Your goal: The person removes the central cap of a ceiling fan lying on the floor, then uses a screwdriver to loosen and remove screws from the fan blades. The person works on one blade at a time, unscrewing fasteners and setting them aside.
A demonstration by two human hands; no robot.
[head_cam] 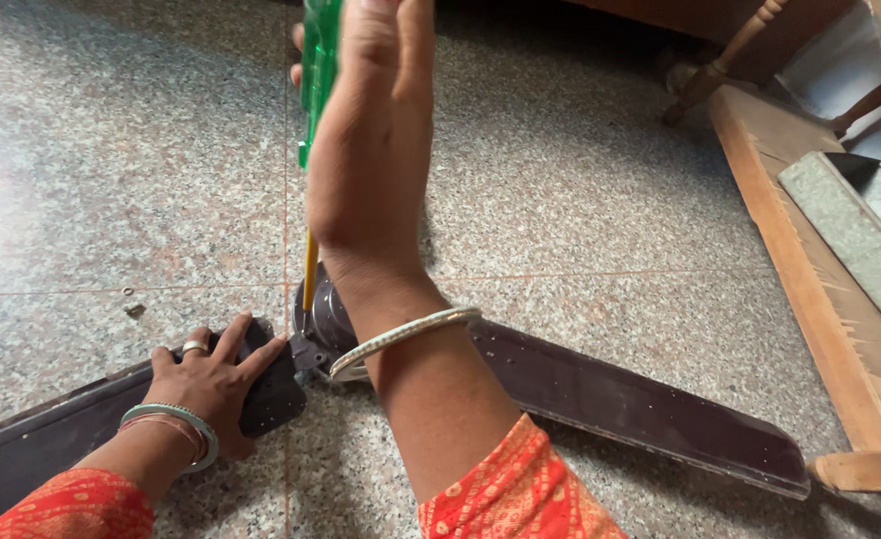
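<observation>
the left hand (211,384) lies flat, fingers spread, on a dark fan blade (21,454) on the floor (580,180), likely pinning it steady. beyond, the right hand (371,150) is wrapped around a green-handled screwdriver (318,70), upright, tip down at the fan hub (326,319).

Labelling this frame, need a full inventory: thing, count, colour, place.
fan blades: 2 in view, dark brown, flat on the floor, one lower left, one running right
fan hub: 1, dark, centre, between the blades
screwdriver: 1, green handle, yellow shaft, upright over the hub
small screws: about 2, metal, floor left of the hub
floor: speckled grey stone tiles
wooden furniture: brown, right edge
bangles: on both wrists, pale; the left also has a red one
ring: 1, silver, left hand
left hand: pressed flat on the left blade's end
right hand: gripping the screwdriver
</observation>
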